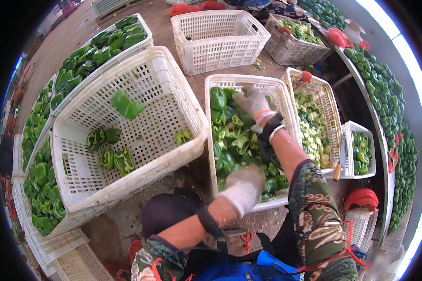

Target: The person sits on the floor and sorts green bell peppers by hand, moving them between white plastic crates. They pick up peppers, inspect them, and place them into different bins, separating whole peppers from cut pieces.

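Both my hands wear pale gloves and are over a white plastic crate (249,80) of cut green bell peppers (241,141). My left hand (244,182) rests low over the peppers near the crate's front end; its fingers are blurred. My right hand (252,102) reaches among peppers at the far end, and whether it grips one cannot be told. In the large white crate (126,191) to the left, a green pepper piece (126,104) shows blurred, apparently in mid-air. Below it lie several pepper pieces (123,161) on the perforated bottom.
A crate of pale pepper cores (314,130) stands right of the pepper crate. A wooden-handled knife (337,171) is at its corner, beside a small crate of peppers (361,152). Full pepper crates (102,52) line the left, another white crate (219,45) stands ahead, and peppers (379,84) cover a long table at right.
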The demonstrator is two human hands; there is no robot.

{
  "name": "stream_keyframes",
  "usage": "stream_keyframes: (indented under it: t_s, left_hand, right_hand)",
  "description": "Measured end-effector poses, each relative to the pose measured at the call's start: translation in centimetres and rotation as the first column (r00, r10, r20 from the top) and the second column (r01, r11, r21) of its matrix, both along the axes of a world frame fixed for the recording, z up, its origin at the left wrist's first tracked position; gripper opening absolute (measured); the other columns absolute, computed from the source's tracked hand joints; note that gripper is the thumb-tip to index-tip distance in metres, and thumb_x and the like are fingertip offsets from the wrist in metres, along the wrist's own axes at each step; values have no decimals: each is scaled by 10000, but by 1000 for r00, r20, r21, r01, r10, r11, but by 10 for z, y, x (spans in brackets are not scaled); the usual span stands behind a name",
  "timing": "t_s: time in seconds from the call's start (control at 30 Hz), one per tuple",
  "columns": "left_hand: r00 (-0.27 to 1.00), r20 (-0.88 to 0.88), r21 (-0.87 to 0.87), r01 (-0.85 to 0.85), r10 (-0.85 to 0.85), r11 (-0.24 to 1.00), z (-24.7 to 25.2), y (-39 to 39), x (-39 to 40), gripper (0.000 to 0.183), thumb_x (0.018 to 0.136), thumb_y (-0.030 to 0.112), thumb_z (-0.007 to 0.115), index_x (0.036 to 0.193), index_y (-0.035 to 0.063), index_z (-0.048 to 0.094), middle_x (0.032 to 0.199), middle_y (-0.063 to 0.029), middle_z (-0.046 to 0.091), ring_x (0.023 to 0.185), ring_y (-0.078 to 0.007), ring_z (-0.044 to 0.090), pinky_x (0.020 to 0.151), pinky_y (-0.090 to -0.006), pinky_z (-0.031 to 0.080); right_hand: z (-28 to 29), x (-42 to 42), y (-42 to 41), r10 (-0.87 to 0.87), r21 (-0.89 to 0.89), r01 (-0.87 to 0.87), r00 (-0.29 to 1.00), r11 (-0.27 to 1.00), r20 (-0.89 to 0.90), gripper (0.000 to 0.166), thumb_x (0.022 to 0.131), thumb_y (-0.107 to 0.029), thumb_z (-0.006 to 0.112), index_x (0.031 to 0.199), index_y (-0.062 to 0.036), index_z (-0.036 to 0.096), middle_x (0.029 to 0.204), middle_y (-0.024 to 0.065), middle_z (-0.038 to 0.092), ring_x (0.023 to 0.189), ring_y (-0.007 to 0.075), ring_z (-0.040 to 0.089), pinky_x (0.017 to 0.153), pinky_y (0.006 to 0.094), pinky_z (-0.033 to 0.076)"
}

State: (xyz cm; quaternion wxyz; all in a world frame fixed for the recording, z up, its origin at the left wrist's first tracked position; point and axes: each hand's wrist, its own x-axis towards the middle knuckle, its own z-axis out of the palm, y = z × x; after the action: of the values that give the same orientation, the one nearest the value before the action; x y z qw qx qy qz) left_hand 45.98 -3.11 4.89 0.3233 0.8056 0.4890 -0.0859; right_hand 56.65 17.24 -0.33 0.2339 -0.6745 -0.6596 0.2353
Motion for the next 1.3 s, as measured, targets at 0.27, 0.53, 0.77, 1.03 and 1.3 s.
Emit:
stream_keyframes:
  t_s: [0.27, 0.53, 0.77, 1.03, 1.3]
  left_hand:
    - [978, -72, -196, -208, 197, 958, -5, -6, -24, 221, 932, 153, 550, 1111, 74, 654, 1040, -151, 705, 925, -322, 722, 747, -419, 584]
    - [971, -74, -39, -230, 227, 972, -15, 1, -17, 154, 888, 135, 591, 953, 35, 690, 931, -156, 695, 842, -326, 723, 669, -433, 586]
    - [994, -61, 185, 105, -96, 977, -16, -24, -8, 159, 824, 123, 639, 946, 35, 689, 898, -99, 658, 810, -267, 704, 623, -390, 573]
    - [998, -53, -22, -30, 29, 999, -18, -13, -15, 214, 869, 142, 617, 1031, 13, 673, 940, -139, 646, 861, -287, 697, 611, -401, 586]
    - [966, -193, 3, -173, 171, 985, -22, 15, -6, 193, 879, 184, 651, 981, 28, 701, 933, -126, 701, 849, -305, 728, 639, -425, 597]
  right_hand:
    - [-141, -64, 62, -97, -188, 90, 995, 978, -31, 837, 803, -446, 738, 1506, -176, 372, 1351, 355, 469, 1179, 499, 562, 1018, 471, 473]
    - [-158, -16, 39, -121, -309, -37, 869, 950, -479, 762, 807, -425, 767, 1376, 16, 517, 1218, 248, 662, 1134, 356, 646, 982, 394, 494]
    - [-136, -28, 12, -90, -21, 89, 994, 996, -57, 820, 746, -317, 794, 1423, -40, 423, 1353, 263, 527, 1251, 415, 527, 1057, 451, 442]
    - [-101, -66, 78, 396, -328, -276, 830, 903, 392, 962, 706, -305, 829, 1501, -192, 298, 1469, 294, 330, 1285, 506, 454, 984, 507, 516]
    - [-100, -31, 54, 429, -296, -377, 894, 878, 132, 1034, 578, -374, 880, 1456, -145, 384, 1284, 292, 470, 1151, 485, 570, 970, 488, 495]
